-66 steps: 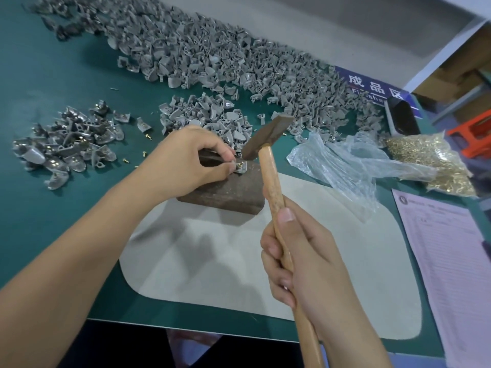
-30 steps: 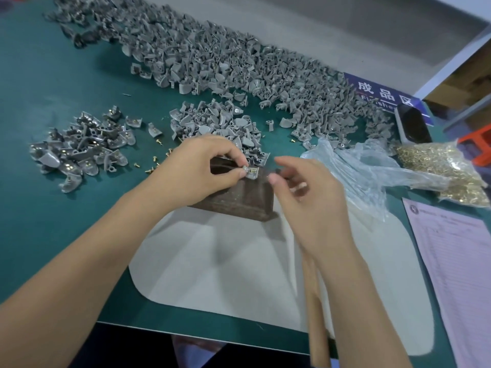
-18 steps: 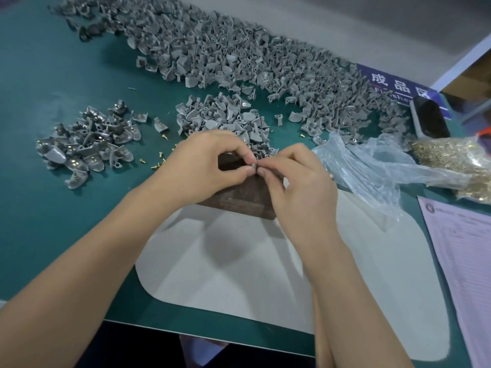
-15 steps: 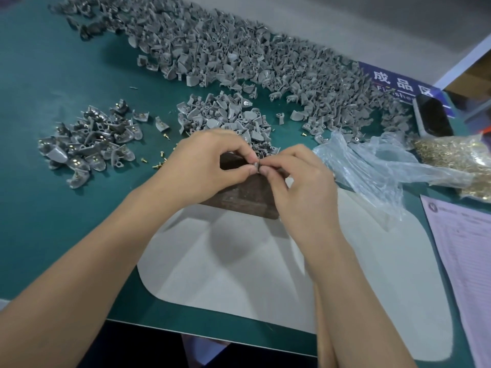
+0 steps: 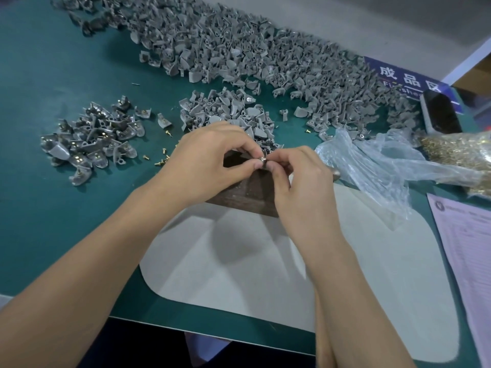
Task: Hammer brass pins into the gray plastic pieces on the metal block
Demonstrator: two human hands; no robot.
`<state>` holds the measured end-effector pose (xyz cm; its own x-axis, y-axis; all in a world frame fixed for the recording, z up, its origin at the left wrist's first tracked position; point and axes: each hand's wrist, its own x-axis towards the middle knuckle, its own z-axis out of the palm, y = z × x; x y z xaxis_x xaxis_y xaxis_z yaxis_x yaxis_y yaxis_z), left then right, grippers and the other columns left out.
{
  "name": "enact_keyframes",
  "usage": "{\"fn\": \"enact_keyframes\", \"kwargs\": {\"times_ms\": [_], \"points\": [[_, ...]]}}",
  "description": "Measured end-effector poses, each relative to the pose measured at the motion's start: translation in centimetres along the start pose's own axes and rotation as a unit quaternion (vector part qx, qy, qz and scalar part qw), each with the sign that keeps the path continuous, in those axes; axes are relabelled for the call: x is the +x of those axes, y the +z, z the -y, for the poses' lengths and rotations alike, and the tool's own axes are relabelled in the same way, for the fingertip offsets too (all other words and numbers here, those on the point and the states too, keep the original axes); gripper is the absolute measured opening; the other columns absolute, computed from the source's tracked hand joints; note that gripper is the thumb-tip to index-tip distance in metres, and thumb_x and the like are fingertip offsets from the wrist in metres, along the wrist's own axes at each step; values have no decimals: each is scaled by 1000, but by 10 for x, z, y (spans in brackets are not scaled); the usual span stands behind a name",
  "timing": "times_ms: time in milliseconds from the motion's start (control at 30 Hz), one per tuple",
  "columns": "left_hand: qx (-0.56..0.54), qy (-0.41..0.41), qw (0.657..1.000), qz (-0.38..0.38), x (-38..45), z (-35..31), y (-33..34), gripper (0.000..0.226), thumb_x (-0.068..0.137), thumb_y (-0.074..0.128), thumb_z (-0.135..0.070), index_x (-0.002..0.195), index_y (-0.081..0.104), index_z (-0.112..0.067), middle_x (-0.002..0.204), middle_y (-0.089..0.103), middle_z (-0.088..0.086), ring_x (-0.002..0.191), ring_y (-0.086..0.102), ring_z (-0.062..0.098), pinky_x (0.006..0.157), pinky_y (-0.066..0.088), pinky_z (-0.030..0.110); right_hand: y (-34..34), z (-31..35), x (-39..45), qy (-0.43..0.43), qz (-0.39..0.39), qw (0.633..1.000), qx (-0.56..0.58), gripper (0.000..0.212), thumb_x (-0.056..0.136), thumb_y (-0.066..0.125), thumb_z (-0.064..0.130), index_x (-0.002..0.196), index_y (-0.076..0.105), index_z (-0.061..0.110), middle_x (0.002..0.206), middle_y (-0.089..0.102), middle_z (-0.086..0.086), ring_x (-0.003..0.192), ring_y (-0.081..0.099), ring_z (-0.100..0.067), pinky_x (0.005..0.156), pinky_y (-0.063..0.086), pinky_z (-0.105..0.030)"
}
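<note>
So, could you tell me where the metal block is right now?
In the head view it sits mid-table: the metal block lies at the pale mat's far edge, partly under both hands.

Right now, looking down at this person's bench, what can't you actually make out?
All in the head view:
- The small piece pinched over the metal block: fingertips of the left hand and right hand cover it, so whether its pin is seated cannot be told.
- The hammer: only a possible sliver shows behind the right hand.
- The blue sign: cut short by a dark object.
- The paper form: print too small, cut by the right edge.
</note>
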<state>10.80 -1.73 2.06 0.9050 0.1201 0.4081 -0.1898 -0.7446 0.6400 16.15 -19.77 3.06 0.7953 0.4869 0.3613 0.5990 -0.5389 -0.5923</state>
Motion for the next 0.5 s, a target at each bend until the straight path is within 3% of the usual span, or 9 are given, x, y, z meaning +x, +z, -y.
{"fn": "enact_keyframes", "kwargs": {"times_ms": [133, 233, 300, 500], "points": [[-21, -24, 999, -12, 0, 0, 1, 8, 94, 70, -31, 101, 71, -29, 96, 70, -16, 97, 64, 4, 87, 54, 41, -1, -3, -1, 16, -51, 996, 77, 8, 99, 64, 9, 103, 70, 13, 96, 68, 5, 90, 63, -8, 84, 51, -24], [-62, -47, 996, -35, -2, -2, 2, 9, 96, 68, -26, 105, 66, -28, 98, 72, -20, 102, 66, -3, 94, 53, 28, -2, -2, -4, 43, -86, 988, 121, 5, 98, 55, 18, 98, 60, 20, 83, 62, 19, 79, 60, -2, 68, 41, -11], [-90, -46, 994, -45, -2, -5, 3, 9, 95, 69, -23, 103, 66, -26, 97, 73, -19, 101, 67, -5, 94, 48, 15, -1, 0, -5, 33, -94, 987, 128, 7, 97, 53, 20, 95, 59, 21, 79, 59, 22, 72, 56, -1, 64, 37, -10], [-125, -8, 991, -52, -3, -13, 8, 13, 91, 73, -13, 101, 66, -18, 95, 70, -14, 93, 67, 6, 81, 45, 8, -1, -1, -6, -14, -128, 982, 139, 16, 93, 69, 5, 100, 77, 17, 93, 71, 7, 87, 68, -11, 71, 49, -17]]}}
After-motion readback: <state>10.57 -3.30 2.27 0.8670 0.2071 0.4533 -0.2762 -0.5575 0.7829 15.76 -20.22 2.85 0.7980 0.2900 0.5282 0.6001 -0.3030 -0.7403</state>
